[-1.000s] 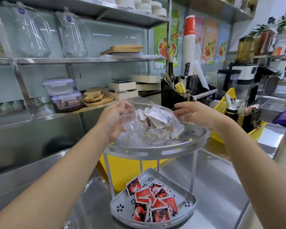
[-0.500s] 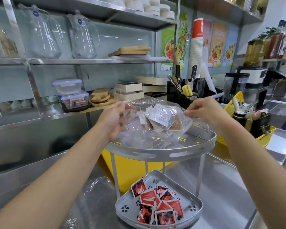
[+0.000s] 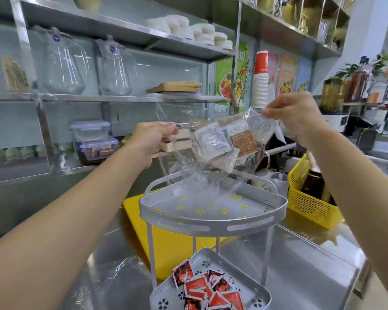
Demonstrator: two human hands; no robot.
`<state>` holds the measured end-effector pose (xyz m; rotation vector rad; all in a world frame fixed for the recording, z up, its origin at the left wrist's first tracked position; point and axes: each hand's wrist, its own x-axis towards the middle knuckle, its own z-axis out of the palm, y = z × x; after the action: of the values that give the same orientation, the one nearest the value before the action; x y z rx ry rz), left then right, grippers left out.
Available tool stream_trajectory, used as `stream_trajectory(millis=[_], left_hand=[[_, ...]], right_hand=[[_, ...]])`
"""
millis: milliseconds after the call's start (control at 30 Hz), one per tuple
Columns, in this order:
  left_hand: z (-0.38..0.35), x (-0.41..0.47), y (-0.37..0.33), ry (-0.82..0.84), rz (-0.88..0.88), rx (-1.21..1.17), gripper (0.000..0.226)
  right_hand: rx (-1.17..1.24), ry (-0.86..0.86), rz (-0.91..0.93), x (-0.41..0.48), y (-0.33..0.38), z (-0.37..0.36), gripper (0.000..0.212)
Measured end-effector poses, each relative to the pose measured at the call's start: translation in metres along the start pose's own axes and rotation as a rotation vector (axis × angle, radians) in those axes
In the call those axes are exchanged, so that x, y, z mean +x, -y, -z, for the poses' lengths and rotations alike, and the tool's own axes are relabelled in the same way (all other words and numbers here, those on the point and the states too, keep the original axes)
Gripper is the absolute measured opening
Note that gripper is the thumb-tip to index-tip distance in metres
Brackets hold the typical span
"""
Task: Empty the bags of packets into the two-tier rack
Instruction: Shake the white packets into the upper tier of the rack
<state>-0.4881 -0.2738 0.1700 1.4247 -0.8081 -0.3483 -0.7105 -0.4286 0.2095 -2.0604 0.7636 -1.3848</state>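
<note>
A clear plastic bag [image 3: 202,175] of white and brown packets [image 3: 224,139] hangs above the top tier [image 3: 213,222] of the grey two-tier rack. My left hand [image 3: 152,139] grips the bag's left edge. Higher up, my right hand [image 3: 293,113] pinches the bag's right corner, so the bag tilts down to the left. Its lower end trails onto the top tier, which holds no packets. The bottom tier [image 3: 255,289] holds several red and black packets [image 3: 206,289].
A crumpled empty clear bag [image 3: 112,280] lies on the steel counter, left of the rack. A yellow board [image 3: 166,245] stands behind the rack. A yellow basket [image 3: 309,204] with bottles sits to the right. Wall shelves with jugs and boxes run behind.
Both hands have lifted the bag of packets off the top tier; the right hand rose higher, tipping the bag. The camera has tilted upward.
</note>
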Motion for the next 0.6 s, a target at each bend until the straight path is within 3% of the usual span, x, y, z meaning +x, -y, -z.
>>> stream_trajectory(millis=[200, 600], left_hand=[[-0.006, 0.003, -0.02, 0.022, -0.027, -0.151, 0.006], [-0.026, -0.006, -0.039, -0.004, -0.097, -0.201, 0.017]], right_hand=[[-0.046, -0.052, 0.048, 0.018, 0.024, 0.01, 0.007], [-0.175, -0.197, 0.155, 0.03, 0.045, 0.02, 0.01]])
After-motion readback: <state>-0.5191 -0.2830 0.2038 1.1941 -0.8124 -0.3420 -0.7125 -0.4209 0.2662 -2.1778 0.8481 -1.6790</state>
